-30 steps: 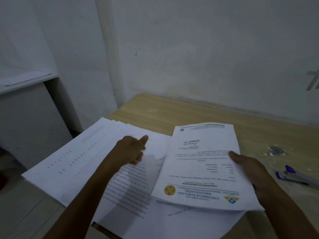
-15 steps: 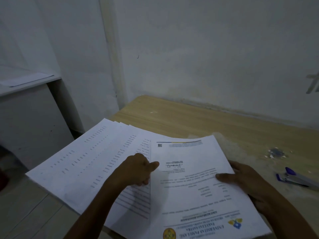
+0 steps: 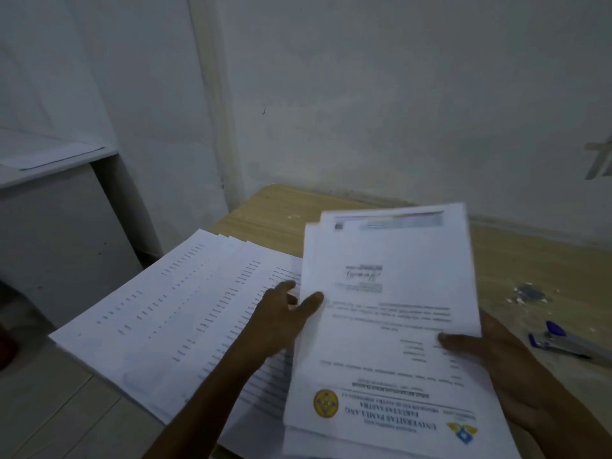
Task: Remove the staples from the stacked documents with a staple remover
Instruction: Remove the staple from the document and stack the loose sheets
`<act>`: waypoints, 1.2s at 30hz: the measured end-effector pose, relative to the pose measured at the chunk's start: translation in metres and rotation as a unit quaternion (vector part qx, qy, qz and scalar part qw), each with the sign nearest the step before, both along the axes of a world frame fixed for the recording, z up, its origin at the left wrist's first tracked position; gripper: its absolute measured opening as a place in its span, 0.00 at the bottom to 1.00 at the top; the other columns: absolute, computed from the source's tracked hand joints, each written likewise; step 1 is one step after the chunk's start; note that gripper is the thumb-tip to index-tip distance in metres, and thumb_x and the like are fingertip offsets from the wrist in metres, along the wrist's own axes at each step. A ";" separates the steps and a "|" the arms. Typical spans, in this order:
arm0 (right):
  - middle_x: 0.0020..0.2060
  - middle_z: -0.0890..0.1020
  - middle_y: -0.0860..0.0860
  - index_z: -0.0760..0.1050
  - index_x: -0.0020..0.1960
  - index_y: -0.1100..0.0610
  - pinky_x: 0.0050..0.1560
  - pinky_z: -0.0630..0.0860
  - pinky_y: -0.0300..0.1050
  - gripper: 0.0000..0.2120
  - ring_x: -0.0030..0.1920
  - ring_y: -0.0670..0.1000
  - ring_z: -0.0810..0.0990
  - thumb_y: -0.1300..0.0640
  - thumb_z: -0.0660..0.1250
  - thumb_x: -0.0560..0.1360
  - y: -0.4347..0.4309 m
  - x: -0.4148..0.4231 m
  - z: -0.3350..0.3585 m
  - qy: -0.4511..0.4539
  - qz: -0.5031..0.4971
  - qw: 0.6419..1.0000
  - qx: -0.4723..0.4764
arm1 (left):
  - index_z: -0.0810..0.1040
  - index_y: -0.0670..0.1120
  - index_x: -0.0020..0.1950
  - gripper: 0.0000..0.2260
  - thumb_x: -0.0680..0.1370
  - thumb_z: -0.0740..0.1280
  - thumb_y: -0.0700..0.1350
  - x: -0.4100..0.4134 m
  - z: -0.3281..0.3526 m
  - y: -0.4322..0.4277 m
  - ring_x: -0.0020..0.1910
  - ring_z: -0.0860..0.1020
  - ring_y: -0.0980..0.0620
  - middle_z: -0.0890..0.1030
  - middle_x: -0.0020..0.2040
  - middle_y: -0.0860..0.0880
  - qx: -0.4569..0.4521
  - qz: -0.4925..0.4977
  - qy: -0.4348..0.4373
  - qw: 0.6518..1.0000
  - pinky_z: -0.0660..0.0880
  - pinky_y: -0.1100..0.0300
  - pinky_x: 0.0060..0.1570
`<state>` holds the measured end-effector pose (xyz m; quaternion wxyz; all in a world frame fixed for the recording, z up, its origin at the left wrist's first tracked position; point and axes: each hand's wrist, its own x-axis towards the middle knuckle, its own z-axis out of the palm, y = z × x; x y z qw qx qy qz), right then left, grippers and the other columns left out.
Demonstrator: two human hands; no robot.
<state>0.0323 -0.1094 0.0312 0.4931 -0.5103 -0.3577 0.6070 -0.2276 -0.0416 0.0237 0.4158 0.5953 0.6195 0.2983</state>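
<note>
A stapled letter-headed document [image 3: 390,313] with a yellow seal and upside-down print is raised above the wooden table [image 3: 275,213]. My right hand [image 3: 490,359] grips its right edge, thumb on top and fingers underneath. My left hand [image 3: 281,319] pinches its left edge with the thumb on the page. Under and to the left lies a fanned stack of printed sheets [image 3: 172,306] that overhangs the table's left edge. A blue and grey staple remover [image 3: 566,342] lies on the table at the right, apart from both hands. No staple is visible.
A small dark pile of scraps [image 3: 530,293] sits on the table behind the staple remover. White walls close the back. A white shelf [image 3: 49,167] with a sheet on it stands at the left. Floor shows below the table's left edge.
The letter-headed document has been lifted and tipped up toward me. My left hand moved right from the fanned sheets and took hold of its left edge.
</note>
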 end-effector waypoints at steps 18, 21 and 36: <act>0.42 0.83 0.33 0.80 0.45 0.37 0.40 0.78 0.31 0.16 0.42 0.38 0.82 0.59 0.68 0.67 -0.028 0.023 0.057 -0.182 -0.316 0.859 0.361 | 0.78 0.50 0.50 0.09 0.73 0.70 0.38 0.104 0.074 -0.004 0.43 0.83 0.55 0.84 0.44 0.55 0.205 -0.097 -0.375 0.899 0.79 0.61 0.41; 0.39 0.82 0.31 0.79 0.42 0.31 0.37 0.77 0.29 0.22 0.40 0.34 0.81 0.60 0.68 0.65 -0.034 0.028 0.043 -0.193 -0.312 0.866 0.340 | 0.80 0.49 0.52 0.12 0.69 0.72 0.45 0.105 0.055 -0.007 0.46 0.83 0.52 0.84 0.48 0.50 0.151 -0.098 -0.347 0.920 0.81 0.56 0.45; 0.31 0.81 0.33 0.85 0.42 0.45 0.33 0.73 0.25 0.24 0.34 0.32 0.79 0.75 0.67 0.69 -0.048 0.069 0.009 -0.179 -0.343 0.877 0.286 | 0.81 0.48 0.51 0.08 0.73 0.68 0.48 0.130 0.050 -0.028 0.42 0.83 0.55 0.85 0.44 0.55 0.071 -0.162 -0.262 0.949 0.78 0.64 0.38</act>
